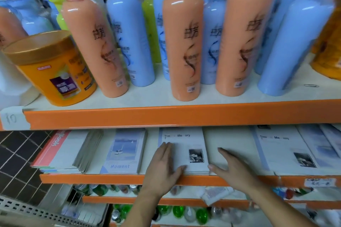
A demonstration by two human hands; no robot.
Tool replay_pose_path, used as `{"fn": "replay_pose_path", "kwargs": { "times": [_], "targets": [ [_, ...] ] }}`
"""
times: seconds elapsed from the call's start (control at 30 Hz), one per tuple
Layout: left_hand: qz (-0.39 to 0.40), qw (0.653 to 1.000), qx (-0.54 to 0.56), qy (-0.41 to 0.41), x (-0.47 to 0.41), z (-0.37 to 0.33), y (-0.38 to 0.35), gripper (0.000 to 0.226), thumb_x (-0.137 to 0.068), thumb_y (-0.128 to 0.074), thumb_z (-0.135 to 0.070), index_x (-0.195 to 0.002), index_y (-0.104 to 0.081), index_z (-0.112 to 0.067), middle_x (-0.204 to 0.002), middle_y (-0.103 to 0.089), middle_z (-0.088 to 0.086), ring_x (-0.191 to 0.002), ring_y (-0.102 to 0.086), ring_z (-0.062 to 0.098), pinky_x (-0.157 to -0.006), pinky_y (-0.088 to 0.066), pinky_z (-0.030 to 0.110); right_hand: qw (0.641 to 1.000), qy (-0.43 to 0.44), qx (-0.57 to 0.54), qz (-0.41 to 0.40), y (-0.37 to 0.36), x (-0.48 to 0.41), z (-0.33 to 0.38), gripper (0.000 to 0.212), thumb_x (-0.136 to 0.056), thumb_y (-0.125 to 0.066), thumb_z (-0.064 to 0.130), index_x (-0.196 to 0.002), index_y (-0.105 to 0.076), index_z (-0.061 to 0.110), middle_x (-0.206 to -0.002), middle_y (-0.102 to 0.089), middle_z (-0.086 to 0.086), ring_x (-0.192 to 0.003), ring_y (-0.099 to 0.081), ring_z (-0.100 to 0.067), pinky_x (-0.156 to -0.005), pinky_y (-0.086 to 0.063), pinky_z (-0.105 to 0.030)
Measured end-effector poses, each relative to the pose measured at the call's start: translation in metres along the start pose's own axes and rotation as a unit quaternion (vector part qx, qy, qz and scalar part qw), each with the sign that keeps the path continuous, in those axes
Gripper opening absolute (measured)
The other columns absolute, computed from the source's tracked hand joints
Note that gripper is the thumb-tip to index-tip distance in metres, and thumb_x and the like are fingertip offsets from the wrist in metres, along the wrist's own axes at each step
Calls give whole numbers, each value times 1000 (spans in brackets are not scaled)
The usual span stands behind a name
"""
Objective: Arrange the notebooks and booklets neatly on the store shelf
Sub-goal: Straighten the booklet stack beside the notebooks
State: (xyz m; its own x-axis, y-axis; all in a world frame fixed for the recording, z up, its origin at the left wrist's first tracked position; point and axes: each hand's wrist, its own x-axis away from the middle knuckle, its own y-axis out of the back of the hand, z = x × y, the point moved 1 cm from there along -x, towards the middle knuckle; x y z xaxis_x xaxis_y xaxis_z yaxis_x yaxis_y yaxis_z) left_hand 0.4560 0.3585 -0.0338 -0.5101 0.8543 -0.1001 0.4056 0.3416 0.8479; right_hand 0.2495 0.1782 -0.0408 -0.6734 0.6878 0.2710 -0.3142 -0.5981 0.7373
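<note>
A white "Time Memory" notebook stack (186, 141) lies in the middle of the notebook shelf (92, 178). My left hand (164, 166) lies flat on its left side, fingers straight, thumb along the front edge. My right hand (232, 167) sits open just right of that stack, thumb touching its front right corner. To the left lie a blue "Moment" notebook stack (123, 151) and a fanned pile with a red-edged book (64, 151). Another "Time Memory" stack (284, 149) and more pale blue notebooks (321, 143) lie at the right.
The upper shelf (166, 114) carries orange bottles (184, 42), blue bottles (132, 33) and an orange tub (51, 68). Bare white shelf board shows between the two "Time Memory" stacks. Lower shelves hold green and clear items (177, 212). Dark floor tiles (16, 153) lie at the left.
</note>
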Motion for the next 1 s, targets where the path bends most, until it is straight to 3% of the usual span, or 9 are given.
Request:
{"fn": "replay_pose_path", "kwargs": {
  "times": [0.1, 0.2, 0.37, 0.47, 0.6, 0.7, 0.8, 0.93, 1.0],
  "targets": [
    [4, 998, -37, -41, -17, -48, -24, 82, -96, -51, -57, -160, -22, -16, -166, -20, -2, -155, -10, 13, -123, -10, 21, 996, 8, 76, -49, 29, 1, -27, 83, -93, -50, 64, -159, -22, 25, -166, -18, 10, -152, -17, -9, -122, -22, -30],
    [20, 996, -56, -65, -35, -104, -59, 77, -93, -54, -46, -157, -27, -13, -162, -27, 2, -152, -21, 22, -124, -20, 27, 989, -7, 133, -62, 69, 9, -70, 81, -97, -44, 59, -161, -12, 21, -168, -7, 7, -154, -7, -11, -123, -14, -31],
    [71, 993, -70, -60, -57, -195, -126, 75, -101, -43, -48, -161, -15, -12, -167, -16, 4, -154, -12, 21, -125, -14, 31, 981, -36, 180, -63, 133, 24, -158, 80, -99, -42, 54, -161, -7, 20, -169, -3, 2, -155, -4, -16, -125, -14, -36],
    [116, 990, -77, -34, -66, -236, -166, 76, -99, -42, -49, -159, -20, -9, -164, -24, 6, -151, -22, 24, -124, -19, 32, 978, -37, 195, -60, 164, 29, -200, 75, -101, -43, 47, -161, -10, 17, -168, -7, 0, -154, -9, -17, -125, -14, -33],
    [137, 986, -88, 31, -77, -263, -222, 69, -93, -29, -60, -143, -40, -14, -140, -49, 6, -133, -45, 29, -109, -40, 38, 979, -37, 198, -41, 190, 31, -244, 68, -99, -46, 43, -157, -23, 17, -166, -18, -2, -151, -21, -19, -122, -23, -32],
    [157, 979, -77, 108, -78, -287, -235, 60, -101, -40, -51, -145, -38, -11, -141, -48, 11, -129, -45, 31, -109, -37, 42, 982, -31, 187, -7, 197, 31, -265, 62, -97, -51, 43, -151, -36, 15, -160, -31, -3, -147, -31, -19, -118, -30, -32],
    [148, 970, -66, 181, -83, -298, -235, 53, -99, -49, -39, -144, -37, -14, -139, -49, 13, -126, -45, 33, -108, -34, 43, 984, -21, 171, 35, 197, 34, -278, 65, -98, -51, 41, -154, -32, 14, -165, -21, -2, -151, -22, -17, -121, -25, -30],
    [80, 943, 108, 306, -91, -286, -233, 51, -79, -71, -29, -125, -49, -23, -118, -65, 6, -106, -62, 27, -94, -51, 38, 989, -14, 140, 36, 195, 34, -276, 60, -97, -52, 39, -150, -37, 13, -163, -21, -3, -148, -29, -20, -118, -30, -33],
    [33, 915, 214, 340, -91, -282, -230, 36, -84, -71, -16, -118, -59, -12, -103, -70, 7, -91, -67, 26, -82, -57, 39, 991, -13, 129, 32, 194, 32, -275, 57, -95, -53, 41, -145, -43, 14, -157, -27, -5, -141, -39, -22, -114, -36, -36]
  ]
}}
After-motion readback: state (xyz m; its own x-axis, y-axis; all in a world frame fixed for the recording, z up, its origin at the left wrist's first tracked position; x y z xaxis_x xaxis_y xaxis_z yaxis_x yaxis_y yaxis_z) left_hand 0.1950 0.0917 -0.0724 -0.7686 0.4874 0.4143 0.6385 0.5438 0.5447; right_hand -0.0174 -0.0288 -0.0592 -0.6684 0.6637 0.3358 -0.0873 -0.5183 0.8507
